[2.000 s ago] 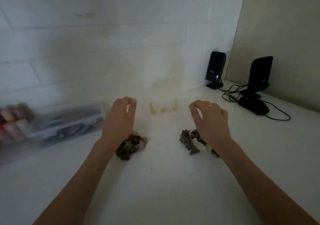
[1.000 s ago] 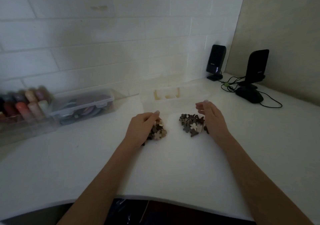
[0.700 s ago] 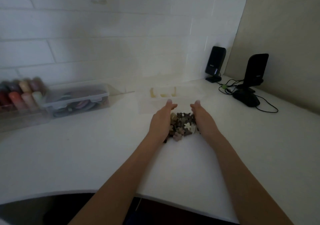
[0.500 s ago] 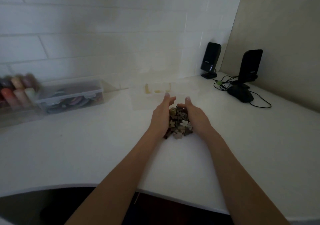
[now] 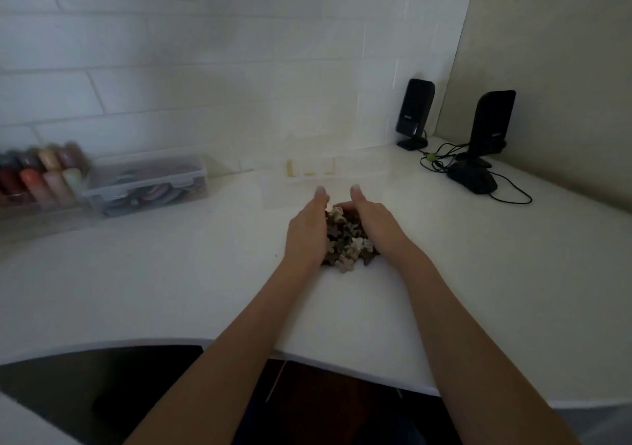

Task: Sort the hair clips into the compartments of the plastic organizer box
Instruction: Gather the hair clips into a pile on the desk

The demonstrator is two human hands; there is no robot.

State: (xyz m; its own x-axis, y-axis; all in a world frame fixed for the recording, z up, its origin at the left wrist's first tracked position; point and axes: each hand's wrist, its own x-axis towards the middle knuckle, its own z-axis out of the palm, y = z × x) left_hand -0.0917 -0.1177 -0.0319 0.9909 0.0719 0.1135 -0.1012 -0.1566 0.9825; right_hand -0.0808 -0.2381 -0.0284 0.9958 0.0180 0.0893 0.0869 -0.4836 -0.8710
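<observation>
A heap of small hair clips point(image 5: 348, 243), brown, dark and cream, lies on the white desk. My left hand point(image 5: 307, 234) presses against the heap's left side and my right hand point(image 5: 374, 220) against its right side, both with fingers straight and cupped around the clips. Just beyond my fingertips stands the clear plastic organizer box point(image 5: 318, 181), faint against the white wall, with a few pale yellow pieces visible in a rear compartment. The clips under my palms are hidden.
A clear lidded box point(image 5: 147, 186) of coloured items and a row of coloured bottles point(image 5: 37, 177) stand at the left. Two black speakers point(image 5: 413, 112) point(image 5: 492, 126), a black mouse point(image 5: 473, 179) and cables sit at the right. The desk's curved front edge point(image 5: 136, 343) is near me.
Two separate piles of clips were pushed together by my hands into one heap. My hands have closed in tighter around it, and the view has shifted slightly.
</observation>
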